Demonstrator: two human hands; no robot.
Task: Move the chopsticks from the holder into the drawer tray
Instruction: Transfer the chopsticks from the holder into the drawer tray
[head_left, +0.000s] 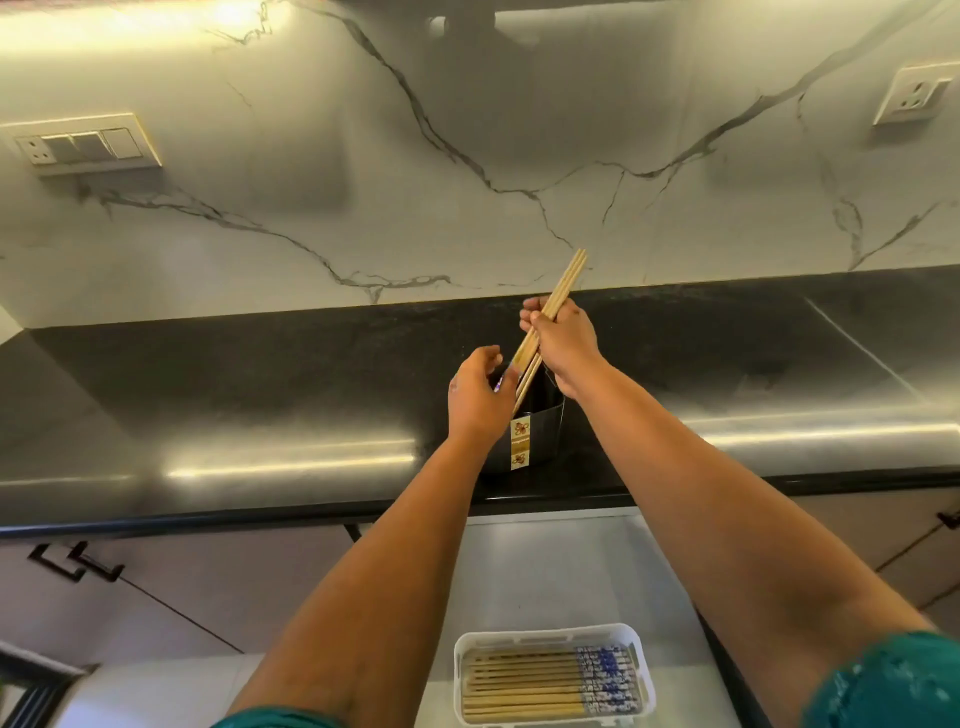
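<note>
My right hand (558, 338) grips a small bundle of chopsticks (545, 322), fingers curled around the shafts near mid-length. Their lower ends are inside the dark holder (540, 431); their upper ends lean up and to the right, towards the far wall. I judge that this tilt follows the line of my forearm, so the bundle can slide out along its own axis without catching the rim.

My left hand (475, 395) sits at the left side of the holder's mouth, fingers loosely curved. I cannot tell whether it touches the rim or holds anything. Its likely purpose is to steady the holder against tipping.

The holder stands on the black table (260, 395), near the front edge. The drawer (545, 571) is open directly below, on the near side. The white tray (644, 675) lies in it and already carries a row of chopsticks laid flat.

Room to move: open table left and right; open space above. The table's front edge lies between holder and tray, so I judge the bundle must lift clear before coming near
</note>
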